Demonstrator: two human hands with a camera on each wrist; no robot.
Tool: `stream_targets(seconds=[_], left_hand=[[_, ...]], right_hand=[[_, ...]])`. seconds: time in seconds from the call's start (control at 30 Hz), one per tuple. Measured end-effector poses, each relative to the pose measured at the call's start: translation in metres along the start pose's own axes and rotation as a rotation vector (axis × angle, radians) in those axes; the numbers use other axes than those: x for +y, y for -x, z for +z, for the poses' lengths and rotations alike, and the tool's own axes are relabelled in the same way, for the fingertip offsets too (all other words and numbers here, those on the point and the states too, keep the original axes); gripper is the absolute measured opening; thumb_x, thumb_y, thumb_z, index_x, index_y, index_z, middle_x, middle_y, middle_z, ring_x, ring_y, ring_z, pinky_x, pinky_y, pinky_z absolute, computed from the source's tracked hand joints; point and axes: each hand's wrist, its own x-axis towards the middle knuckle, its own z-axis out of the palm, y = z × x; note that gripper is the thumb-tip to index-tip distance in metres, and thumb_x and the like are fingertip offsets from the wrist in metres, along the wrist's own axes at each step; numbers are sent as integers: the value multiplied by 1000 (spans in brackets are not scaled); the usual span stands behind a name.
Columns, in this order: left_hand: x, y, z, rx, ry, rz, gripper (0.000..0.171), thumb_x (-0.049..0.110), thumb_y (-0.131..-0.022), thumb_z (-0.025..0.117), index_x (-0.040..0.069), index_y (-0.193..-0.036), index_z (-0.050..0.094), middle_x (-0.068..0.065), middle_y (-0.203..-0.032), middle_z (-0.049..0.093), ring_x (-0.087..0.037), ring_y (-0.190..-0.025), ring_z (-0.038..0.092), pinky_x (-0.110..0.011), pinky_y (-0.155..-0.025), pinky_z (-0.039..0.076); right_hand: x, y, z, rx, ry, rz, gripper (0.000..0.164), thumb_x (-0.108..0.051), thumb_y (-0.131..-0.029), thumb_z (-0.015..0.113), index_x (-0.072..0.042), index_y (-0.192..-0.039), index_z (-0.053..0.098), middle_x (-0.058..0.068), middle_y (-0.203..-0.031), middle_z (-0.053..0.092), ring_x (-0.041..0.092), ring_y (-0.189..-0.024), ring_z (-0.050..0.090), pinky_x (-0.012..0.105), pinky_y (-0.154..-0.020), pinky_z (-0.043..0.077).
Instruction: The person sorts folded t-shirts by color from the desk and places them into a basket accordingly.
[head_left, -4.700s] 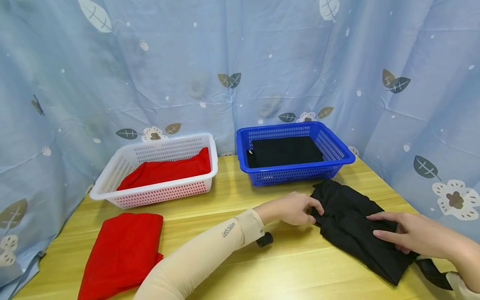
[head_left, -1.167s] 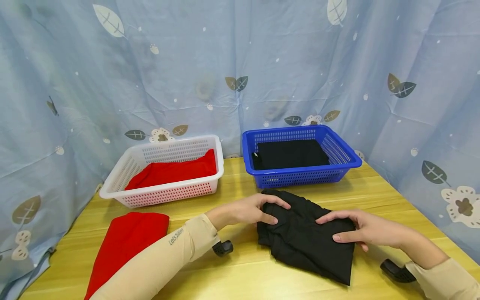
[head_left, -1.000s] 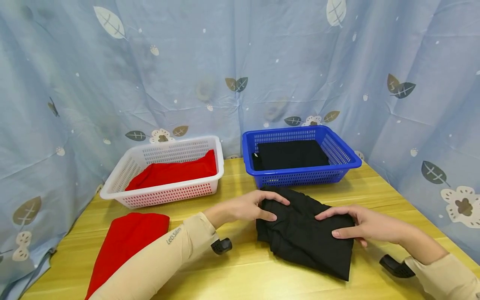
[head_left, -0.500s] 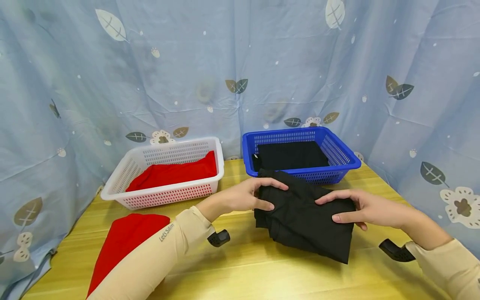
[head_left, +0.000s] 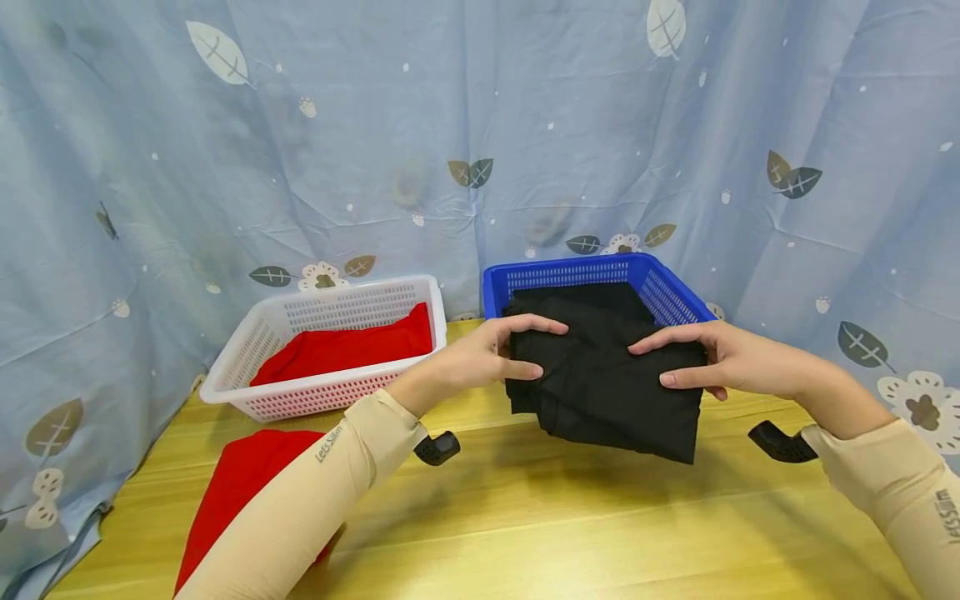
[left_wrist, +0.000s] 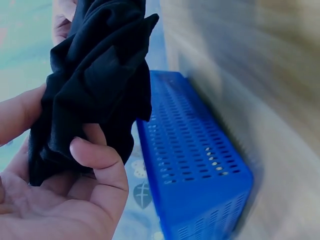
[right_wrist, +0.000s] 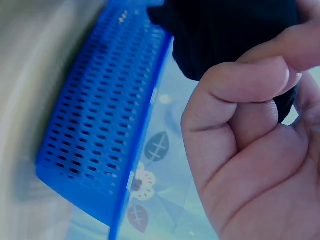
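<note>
Taking the blue basket [head_left: 666,292] as the landmark: well to its left and nearer the person, a folded red cloth [head_left: 247,467] lies on the wooden table [head_left: 525,533], partly hidden by the beige left sleeve [head_left: 300,500]. Behind that cloth, just left of the blue basket, the white basket [head_left: 330,400] holds another red cloth [head_left: 352,346], heaped higher towards the blue basket's side. The left hand [head_left: 487,358] is in front of the blue basket's left end, gripping the folded black cloth [head_left: 600,383]; its thumb and forefinger are spread apart on the near face, the other fingers curled in underneath.

That black cloth is held up off the table before the blue basket, hiding most of its front wall from the head view (I cannot tell whether the two touch). Inside the blue basket, behind the held bundle, lies a second black cloth [head_left: 600,293]. In front of the blue basket's right end, the right hand [head_left: 742,362] grips the bundle's other side, thumb and forefinger apart on the face, the remaining fingers curled beneath. A blue patterned curtain [head_left: 360,125] hangs behind the blue basket
</note>
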Motion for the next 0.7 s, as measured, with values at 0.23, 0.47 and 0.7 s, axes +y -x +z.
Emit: stream_targets(seconds=[0.23,0.47,0.7], left_hand=[[6,-16,-12,66,70,10,52,3,-102,69,22,-149,61,-12,-128,71,-22,-107,74,-34,-95,63],[8,-36,-20,142,80,6,52,3,-102,69,25,-149,62,-13,-126,73,-20,-102,72,-30,-85,62],[6,-57,-26,240,10,22,49,9,-102,71,31,-146,64,-2,-103,72,-18,-79,58,-34,-69,46]], right_hand=[[-4,-18,-24,68,25,67,45,-24,-103,74,-26,-147,64,-3,-96,66,23,-52,44,36,-54,48],[-3,-37,-48,92,33,97,46,-24,-103,74,-25,-148,64,-1,-111,63,22,-59,50,34,-61,51],[-9,-52,-71,165,90,165,48,-27,-100,79,-28,-146,66,1,-147,56,28,-68,52,35,-66,52]])
